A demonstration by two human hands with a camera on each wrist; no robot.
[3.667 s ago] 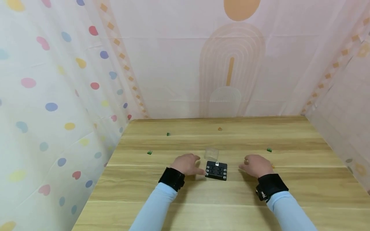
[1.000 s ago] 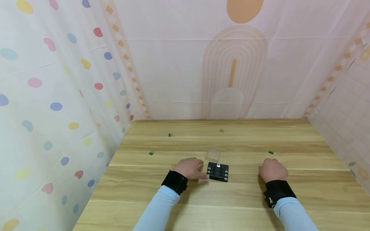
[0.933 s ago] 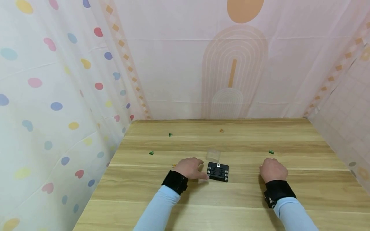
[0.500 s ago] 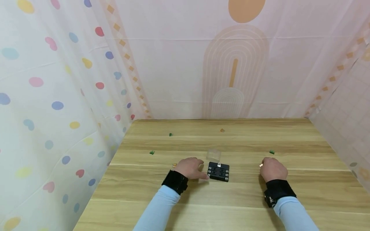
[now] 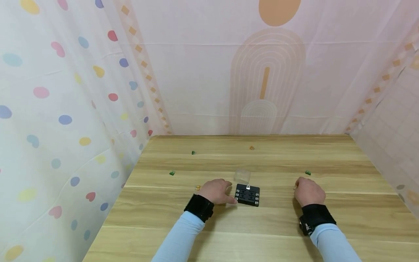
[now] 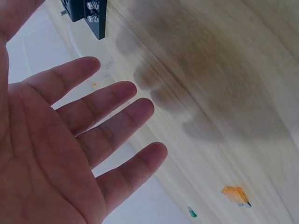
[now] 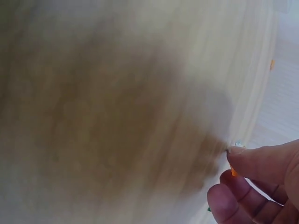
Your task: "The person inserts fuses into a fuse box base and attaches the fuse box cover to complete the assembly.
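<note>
A black fuse block with screw terminals along its sides lies on the wooden table. Just left of it is my left hand, fingers spread and holding nothing; its thumb tip is right at the block's left edge. In the left wrist view the palm shows bare, with a corner of the block above it. Farther right, my right hand is low over the table. Its thumb and fingers pinch a small orange blade fuse, mostly covered by the fingertips. A clear plastic cover lies just behind the block.
An orange blade fuse lies left of my left hand, and another orange fuse near the back edge. Green fuses are spread about: one at the left, one at the back left, one beyond my right hand.
My right hand has moved right, away from the block, and taken up the orange fuse that lay beside it. The left hand has stayed by the block.
</note>
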